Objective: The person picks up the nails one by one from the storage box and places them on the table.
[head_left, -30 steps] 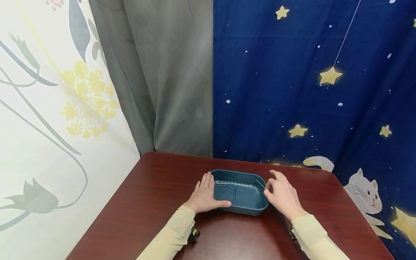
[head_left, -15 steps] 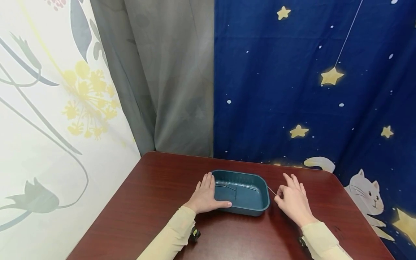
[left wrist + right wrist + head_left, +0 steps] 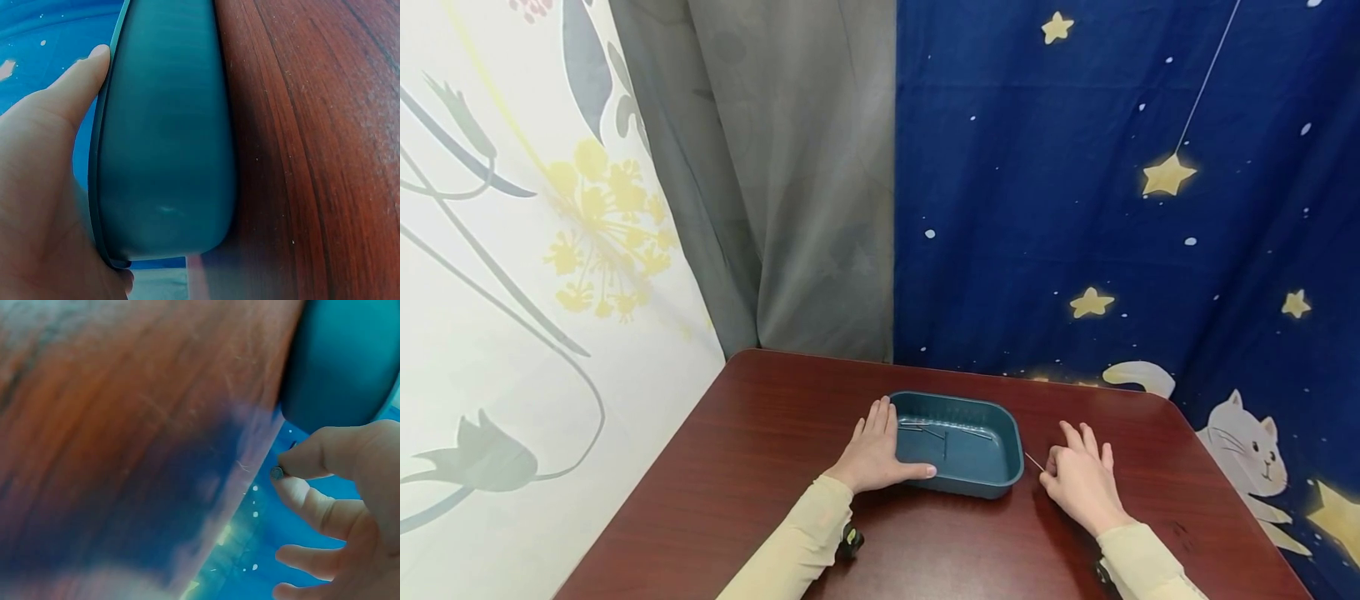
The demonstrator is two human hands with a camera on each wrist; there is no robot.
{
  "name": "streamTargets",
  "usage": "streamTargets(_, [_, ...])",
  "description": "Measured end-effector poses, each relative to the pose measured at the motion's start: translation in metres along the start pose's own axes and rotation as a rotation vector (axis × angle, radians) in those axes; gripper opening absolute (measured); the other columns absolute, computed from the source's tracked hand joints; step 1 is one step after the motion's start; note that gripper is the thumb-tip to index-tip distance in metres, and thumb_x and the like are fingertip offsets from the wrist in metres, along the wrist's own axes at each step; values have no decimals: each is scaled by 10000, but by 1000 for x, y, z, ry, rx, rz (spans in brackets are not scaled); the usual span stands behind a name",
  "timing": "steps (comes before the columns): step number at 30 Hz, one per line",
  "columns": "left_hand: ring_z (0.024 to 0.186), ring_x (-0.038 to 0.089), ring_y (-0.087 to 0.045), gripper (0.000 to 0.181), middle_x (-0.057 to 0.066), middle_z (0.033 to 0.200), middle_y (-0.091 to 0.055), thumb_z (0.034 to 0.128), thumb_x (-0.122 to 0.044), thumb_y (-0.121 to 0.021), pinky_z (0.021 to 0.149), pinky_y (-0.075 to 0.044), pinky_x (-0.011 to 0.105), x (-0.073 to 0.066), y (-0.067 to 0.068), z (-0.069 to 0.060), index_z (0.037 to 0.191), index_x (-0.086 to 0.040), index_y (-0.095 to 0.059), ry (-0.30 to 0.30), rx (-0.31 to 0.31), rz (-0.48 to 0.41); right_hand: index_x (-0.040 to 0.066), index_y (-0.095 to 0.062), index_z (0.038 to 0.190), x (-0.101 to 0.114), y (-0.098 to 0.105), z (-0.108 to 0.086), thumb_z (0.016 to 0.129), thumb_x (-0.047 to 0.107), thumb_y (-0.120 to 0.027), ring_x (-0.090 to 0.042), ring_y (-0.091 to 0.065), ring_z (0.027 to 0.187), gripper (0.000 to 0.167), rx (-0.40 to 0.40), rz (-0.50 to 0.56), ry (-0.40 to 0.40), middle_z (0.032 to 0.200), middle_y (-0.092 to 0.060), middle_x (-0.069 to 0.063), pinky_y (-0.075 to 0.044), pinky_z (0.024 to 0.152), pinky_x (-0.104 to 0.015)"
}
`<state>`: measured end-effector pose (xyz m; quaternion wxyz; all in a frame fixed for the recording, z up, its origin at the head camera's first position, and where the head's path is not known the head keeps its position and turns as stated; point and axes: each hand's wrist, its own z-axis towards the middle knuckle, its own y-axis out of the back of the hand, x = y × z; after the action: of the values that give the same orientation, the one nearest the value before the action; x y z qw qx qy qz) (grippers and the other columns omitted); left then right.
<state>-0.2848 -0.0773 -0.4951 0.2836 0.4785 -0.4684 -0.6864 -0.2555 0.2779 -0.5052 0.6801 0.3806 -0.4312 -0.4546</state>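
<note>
A dark teal plastic tub (image 3: pixel 977 485) sits on the table, with several thin nails (image 3: pixel 945 445) lying on its floor. Over the tub's left end my left hand (image 3: pixel 871 457) rests with its fingers spread and straight, the thumb along the front rim; the left wrist view has this thumb (image 3: pixel 94 65) against the rim. To the right of the tub, my right hand (image 3: pixel 1084 483) pinches a single nail (image 3: pixel 1034 461) between thumb and index finger. Its round flat head (image 3: pixel 277 472) shows at the fingertips in the right wrist view. The other fingers are extended.
The tub stands on a reddish-brown wooden table (image 3: pixel 760 467) with rounded far corners. Behind it hang a grey curtain (image 3: pixel 820 208) and a blue starry curtain (image 3: pixel 1000 208). A white floral curtain (image 3: pixel 512 350) hangs at the left.
My right hand has carried the nail from above the tub's right end out to the right, then slightly down toward the table. The left hand and the tub have stayed in place.
</note>
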Motion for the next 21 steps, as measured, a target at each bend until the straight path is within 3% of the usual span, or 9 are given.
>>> streamTargets(10, [1525, 344, -109, 1329, 178, 1668, -72, 725, -891, -555, 1180, -193, 549, 0, 0, 0, 1577, 53, -170, -7, -4, -9, 226, -542, 586, -1, -9, -5, 757, 143, -772, -582, -222, 1375, 299, 66, -51, -11, 1425, -449, -311, -109, 996, -815])
streamTargets(21, [1526, 341, -105, 1327, 171, 1670, -65, 726, -891, -551, 1181, -189, 548, 1, -1, 0, 1581, 45, -163, -1, -2, -9, 228, -598, 609, 1, -10, -6, 762, 163, -772, -573, -241, 1359, 241, 82, -86, -15, 1385, -485, -307, -121, 994, -807])
